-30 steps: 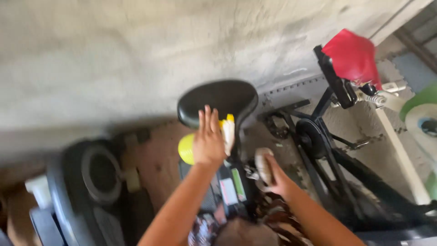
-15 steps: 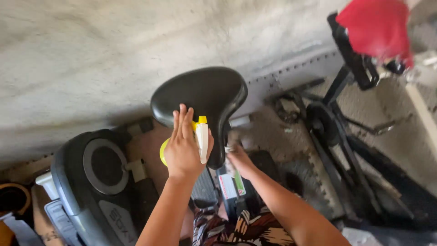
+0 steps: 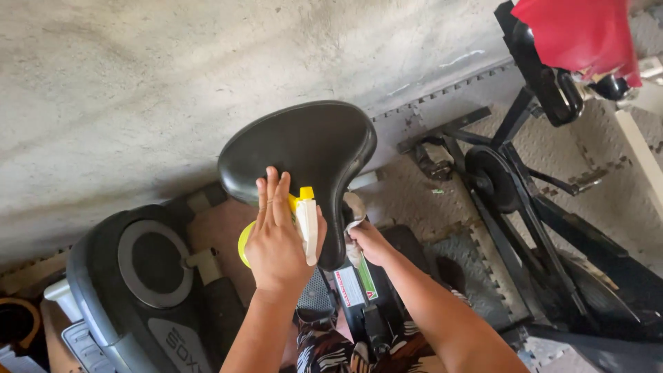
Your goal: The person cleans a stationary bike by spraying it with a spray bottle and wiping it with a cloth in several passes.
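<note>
left hand (image 3: 276,242) grips a yellow spray bottle (image 3: 304,221) just beside the black bike saddle (image 3: 300,148); right hand (image 3: 369,242) pinches a cloth (image 3: 354,211) under the saddle's edge.

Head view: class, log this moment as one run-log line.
left hand: holds spray bottle at saddle | right hand: holds cloth at saddle edge | beside: second exercise bike

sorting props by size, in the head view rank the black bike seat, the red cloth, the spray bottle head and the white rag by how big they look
1. black bike seat
2. red cloth, cut off by the frame edge, so only roughly placed
3. spray bottle head in the left hand
4. white rag, mostly hidden in the right hand
</note>
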